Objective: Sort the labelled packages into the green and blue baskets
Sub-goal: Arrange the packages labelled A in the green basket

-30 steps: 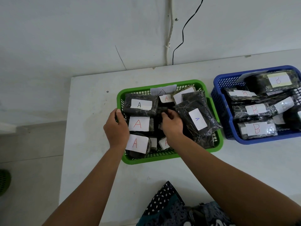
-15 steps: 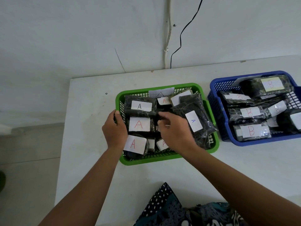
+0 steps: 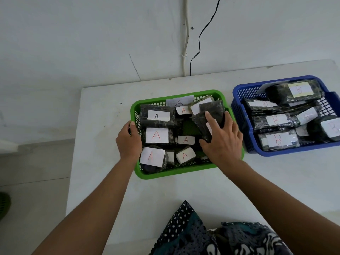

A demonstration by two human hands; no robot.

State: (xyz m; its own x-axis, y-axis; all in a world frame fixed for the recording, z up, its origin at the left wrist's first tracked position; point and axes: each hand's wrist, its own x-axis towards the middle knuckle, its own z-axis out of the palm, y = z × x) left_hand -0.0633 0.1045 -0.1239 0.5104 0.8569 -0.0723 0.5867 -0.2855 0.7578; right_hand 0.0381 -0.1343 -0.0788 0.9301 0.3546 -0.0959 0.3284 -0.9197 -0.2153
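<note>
Green basket: eight A-labels visible; blue basket: six B-labels.

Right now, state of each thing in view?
green basket: holds A packages, gripped at its left rim
blue basket: holds B packages, untouched
left hand: grips the green basket's rim
right hand: fingers spread on a dark package in the green basket

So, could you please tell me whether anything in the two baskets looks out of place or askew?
One dark package in the green basket lies tilted on top of the others, under the right hand. Visible labels match: A in green, B in the blue basket.
</note>
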